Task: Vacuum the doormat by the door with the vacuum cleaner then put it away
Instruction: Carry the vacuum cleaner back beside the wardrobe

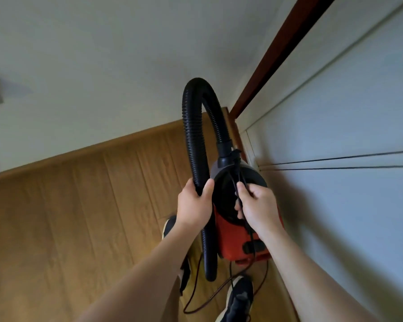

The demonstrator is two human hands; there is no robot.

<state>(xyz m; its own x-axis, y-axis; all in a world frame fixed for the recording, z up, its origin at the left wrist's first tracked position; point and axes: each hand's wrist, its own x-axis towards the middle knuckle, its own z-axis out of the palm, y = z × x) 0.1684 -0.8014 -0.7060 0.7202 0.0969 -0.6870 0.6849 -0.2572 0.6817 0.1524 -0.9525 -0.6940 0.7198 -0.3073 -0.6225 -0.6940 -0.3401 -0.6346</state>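
**Vacuum cleaner held by hose and cord beside the wall panel**

Head view: the vacuum cleaner (233, 240), red with a black top, hangs just below and between the two hands, apparently lifted off the wooden floor (68, 217). Its long axis runs up and down the frame. The left hand (194, 202) is curled tight round the black hose (191, 126), which arches up from the cleaner's collar and back down past that hand. The right hand (257, 205) is closed on a thin black cord (251, 235) running over the cleaner's body; more cord trails near the shoes (240, 296). The pale panel (347, 135) lies to the right, nearer the right hand. The doormat is out of view. No container shows.
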